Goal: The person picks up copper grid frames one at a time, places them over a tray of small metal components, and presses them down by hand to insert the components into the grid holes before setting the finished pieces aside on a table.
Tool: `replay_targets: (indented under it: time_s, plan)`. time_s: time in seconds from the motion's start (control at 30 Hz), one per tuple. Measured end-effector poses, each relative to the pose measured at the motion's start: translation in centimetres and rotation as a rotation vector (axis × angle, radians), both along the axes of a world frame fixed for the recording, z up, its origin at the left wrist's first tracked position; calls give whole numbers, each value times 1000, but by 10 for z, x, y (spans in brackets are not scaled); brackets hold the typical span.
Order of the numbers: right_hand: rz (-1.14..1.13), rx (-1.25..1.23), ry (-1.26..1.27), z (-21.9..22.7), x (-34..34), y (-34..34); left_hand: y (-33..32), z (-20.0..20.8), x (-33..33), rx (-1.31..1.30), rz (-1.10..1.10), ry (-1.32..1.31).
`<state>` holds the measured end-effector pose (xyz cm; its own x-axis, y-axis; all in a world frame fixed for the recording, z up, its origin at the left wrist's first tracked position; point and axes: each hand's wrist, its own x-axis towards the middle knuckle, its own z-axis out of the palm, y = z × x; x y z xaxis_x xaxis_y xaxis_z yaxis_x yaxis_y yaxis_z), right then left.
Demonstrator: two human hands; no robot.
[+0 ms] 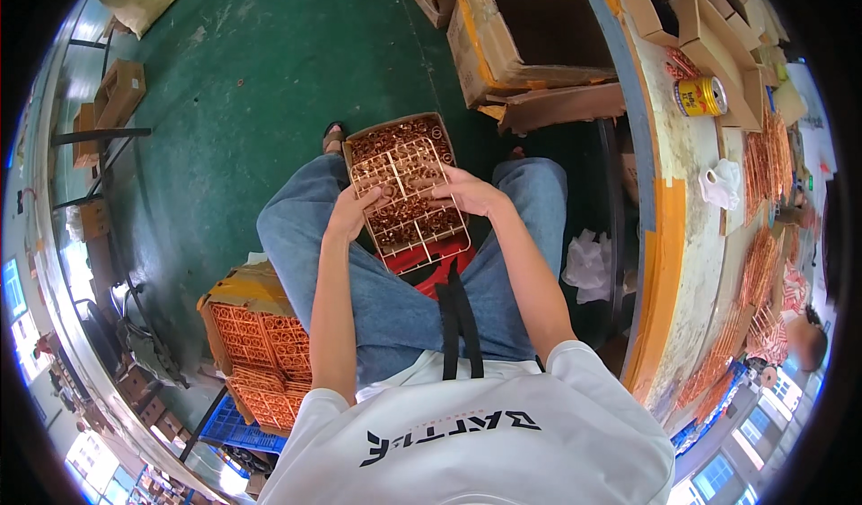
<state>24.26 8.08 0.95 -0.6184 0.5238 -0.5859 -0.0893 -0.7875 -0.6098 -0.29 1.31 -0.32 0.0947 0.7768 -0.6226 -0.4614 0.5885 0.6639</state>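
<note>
A long counter (pixel 696 263) curves along the person's right, strewn with copper-coloured frames and a yellow can (pixel 700 96). At the left knee stands a cardboard box (pixel 260 343) stacked with more copper frames. A smaller cardboard tray (pixel 406 191) of copper parts rests on the lap, over a red crate. Above it, the left hand (pixel 348 210) and right hand (pixel 467 191) hold a copper frame (pixel 395 168), fingers closed on its edges.

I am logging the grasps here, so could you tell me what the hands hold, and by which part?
Both hands hold a copper-coloured lattice frame of small parts over a box: left hand at its left edge, right hand at its right edge.
</note>
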Motion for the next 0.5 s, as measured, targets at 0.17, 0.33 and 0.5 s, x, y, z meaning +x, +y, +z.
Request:
replay_targets:
  time_s: [0.17,0.33,0.5]
  plan:
    - [-148,-79,6,-8,-8,1,6,29,15,-139,-50,-195]
    - [-108,80,-169,-12,-12,-4,2,4,22,-112,4,320]
    - [-221,115,-366,-10,-32,-19,6,-17,23,-59,-5,412]
